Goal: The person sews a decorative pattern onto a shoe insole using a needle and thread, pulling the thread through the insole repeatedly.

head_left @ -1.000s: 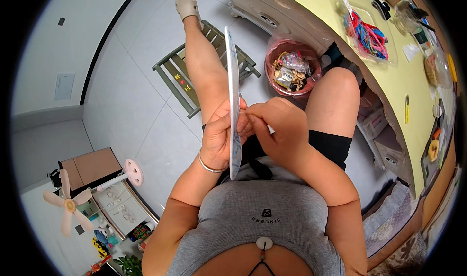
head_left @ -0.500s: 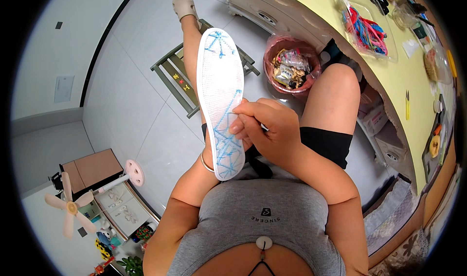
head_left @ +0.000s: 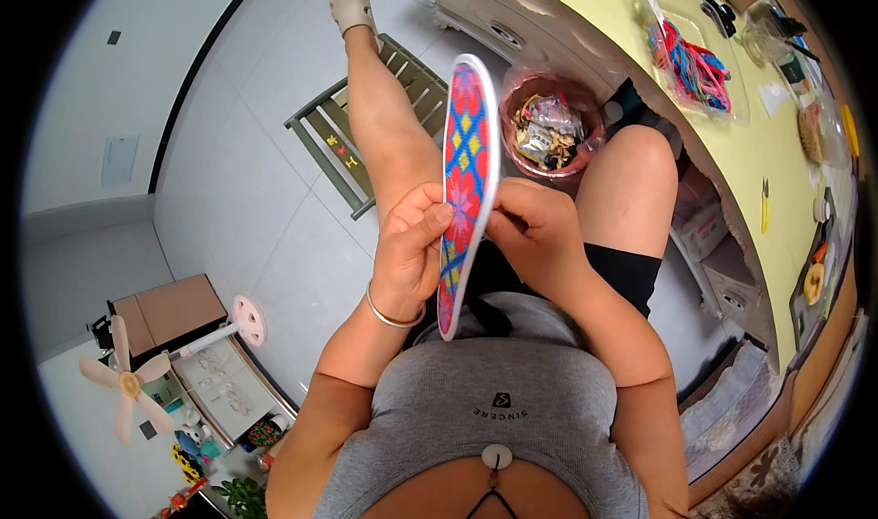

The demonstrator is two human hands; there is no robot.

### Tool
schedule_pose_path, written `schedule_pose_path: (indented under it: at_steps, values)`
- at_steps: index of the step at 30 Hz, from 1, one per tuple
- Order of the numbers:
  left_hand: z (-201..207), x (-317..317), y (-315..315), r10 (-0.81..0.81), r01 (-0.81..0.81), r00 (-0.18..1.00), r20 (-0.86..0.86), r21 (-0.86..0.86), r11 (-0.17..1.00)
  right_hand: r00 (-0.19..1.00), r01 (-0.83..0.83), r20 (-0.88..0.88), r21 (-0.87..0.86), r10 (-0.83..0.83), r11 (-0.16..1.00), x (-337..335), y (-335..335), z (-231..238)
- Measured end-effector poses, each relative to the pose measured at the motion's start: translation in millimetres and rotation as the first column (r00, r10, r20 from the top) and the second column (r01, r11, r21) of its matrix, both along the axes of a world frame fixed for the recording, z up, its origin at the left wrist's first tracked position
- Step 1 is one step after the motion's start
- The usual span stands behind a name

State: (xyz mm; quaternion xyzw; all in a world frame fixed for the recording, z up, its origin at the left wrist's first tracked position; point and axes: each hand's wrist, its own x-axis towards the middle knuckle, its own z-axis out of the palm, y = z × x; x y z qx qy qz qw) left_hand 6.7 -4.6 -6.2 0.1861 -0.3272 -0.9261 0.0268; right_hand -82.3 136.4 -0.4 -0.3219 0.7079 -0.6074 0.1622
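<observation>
An embroidered insole (head_left: 465,158) stands nearly edge-on over my lap. Its patterned face, with red flowers, blue lattice lines and yellow diamonds, is turned to the left, and a white border runs round it. My left hand (head_left: 407,249) grips the insole at its left edge, thumb on the pattern and the other fingers bent. On the far side of the white border, my right hand (head_left: 540,235) is closed, its fingertips pinched against the plain back. Whatever the right fingertips hold is hidden by the insole's edge.
A pink waste bin (head_left: 553,171) with wrappers stands between my knees and the drawers. To the right, a yellow tabletop (head_left: 732,153) carries a clear tray of coloured thread (head_left: 697,69) and yellow snips (head_left: 765,206). A slatted folding stool (head_left: 337,158) stands under my left leg.
The insole has turned from its white, blue-stitched back to its coloured face, now nearly edge-on. My left hand has come into view on its left side; my right hand has shifted right.
</observation>
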Motion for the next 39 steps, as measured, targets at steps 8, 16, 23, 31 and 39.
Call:
schedule_pose_path:
  at_steps: [8, 16, 23, 31, 39]
  values:
    - [15.7, -0.9, 9.8, 0.086, -0.064, 0.994, 0.063, -0.281, 0.958, 0.727, 0.072, 0.679, -0.220, 0.100, 0.973, -0.2, 4.0, -32.2]
    - [21.7, 1.8, 10.4, 0.142, -0.096, 0.988, 0.060, -0.477, 0.873, 0.895, 0.422, 0.272, -0.255, -0.354, 0.870, -5.5, 1.8, -26.3]
    - [17.9, 3.0, 14.8, 0.125, -0.098, 0.992, 0.001, -0.608, 0.788, 0.791, 0.158, -0.586, -0.077, -0.173, 0.984, -3.9, 3.2, 3.6]
    - [3.1, 1.3, -5.7, 0.148, -0.081, 0.989, 0.019, -0.766, 0.638, 0.957, 0.287, 0.202, -0.582, -0.207, 0.760, -6.1, 29.4, 44.4]
    - [14.3, -2.6, 12.8, 0.084, -0.082, 0.996, -0.018, -0.490, 0.868, 0.763, 0.207, -0.622, -0.027, -0.178, 0.978, -13.3, 9.9, 7.1]
